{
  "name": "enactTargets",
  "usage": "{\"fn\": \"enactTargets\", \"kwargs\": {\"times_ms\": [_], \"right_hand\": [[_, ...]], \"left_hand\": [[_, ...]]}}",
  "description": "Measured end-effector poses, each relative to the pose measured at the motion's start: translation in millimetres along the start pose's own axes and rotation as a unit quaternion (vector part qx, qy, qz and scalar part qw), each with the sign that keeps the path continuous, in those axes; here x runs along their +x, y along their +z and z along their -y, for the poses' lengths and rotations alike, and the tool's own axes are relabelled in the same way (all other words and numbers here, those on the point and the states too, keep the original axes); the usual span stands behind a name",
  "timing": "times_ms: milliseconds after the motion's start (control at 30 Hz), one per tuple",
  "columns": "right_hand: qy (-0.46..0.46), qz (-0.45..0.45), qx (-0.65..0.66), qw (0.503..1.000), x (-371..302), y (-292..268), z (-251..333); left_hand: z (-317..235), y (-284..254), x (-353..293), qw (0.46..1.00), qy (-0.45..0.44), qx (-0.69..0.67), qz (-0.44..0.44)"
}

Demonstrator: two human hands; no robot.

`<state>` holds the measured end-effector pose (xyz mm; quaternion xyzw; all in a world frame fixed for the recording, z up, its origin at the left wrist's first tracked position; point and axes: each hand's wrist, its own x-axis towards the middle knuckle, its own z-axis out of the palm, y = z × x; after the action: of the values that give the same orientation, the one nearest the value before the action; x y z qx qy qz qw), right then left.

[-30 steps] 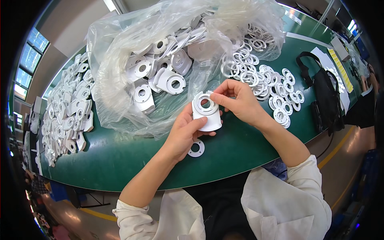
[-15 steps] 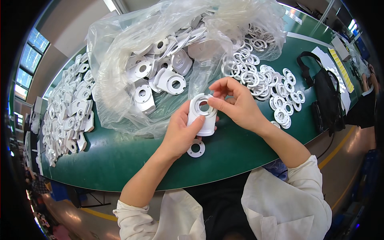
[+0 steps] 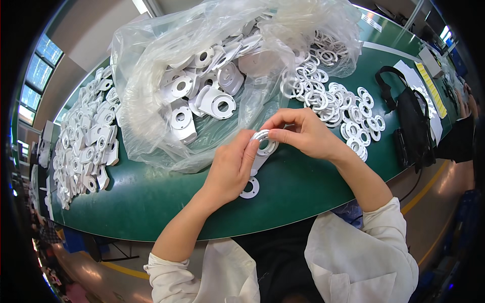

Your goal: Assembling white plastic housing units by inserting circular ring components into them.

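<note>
Between my two hands is a white plastic housing (image 3: 258,162) with a round opening and a ring seated at its top end. My left hand (image 3: 230,164) is closed around its left side, the thumb pressed near the ring. With thumb and forefinger, my right hand (image 3: 302,132) pinches the ring end at the upper right. Part of the housing is hidden behind my left fingers. On the green table just below it lies a loose white flat ring (image 3: 250,189), partly covered by my left hand.
A clear plastic bag (image 3: 146,96) spreads across the far middle, holding many white housings (image 3: 217,102). White rings (image 3: 356,146) are heaped to the right, and more housings (image 3: 83,151) are piled at the left. A black bag (image 3: 415,121) lies at the right edge.
The housing has tilted, its ring end now turned toward my right hand. My left hand has moved up beside the ring, and my right fingers have come down to grip it.
</note>
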<state>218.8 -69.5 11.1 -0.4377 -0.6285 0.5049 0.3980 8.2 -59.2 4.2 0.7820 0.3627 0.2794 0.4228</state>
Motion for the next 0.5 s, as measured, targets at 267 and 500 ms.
{"fn": "enactTargets", "kwargs": {"times_ms": [267,500], "right_hand": [[0.018,-0.009,0.037,0.999,-2.4,6.9,2.5],[-0.052,-0.05,-0.143,0.987,-5.0,13.1,1.8]], "left_hand": [[2.9,3.3,0.5,0.992,-0.012,-0.128,0.0],[-0.2,4.7,-1.6,0.999,0.006,-0.048,-0.01]]}}
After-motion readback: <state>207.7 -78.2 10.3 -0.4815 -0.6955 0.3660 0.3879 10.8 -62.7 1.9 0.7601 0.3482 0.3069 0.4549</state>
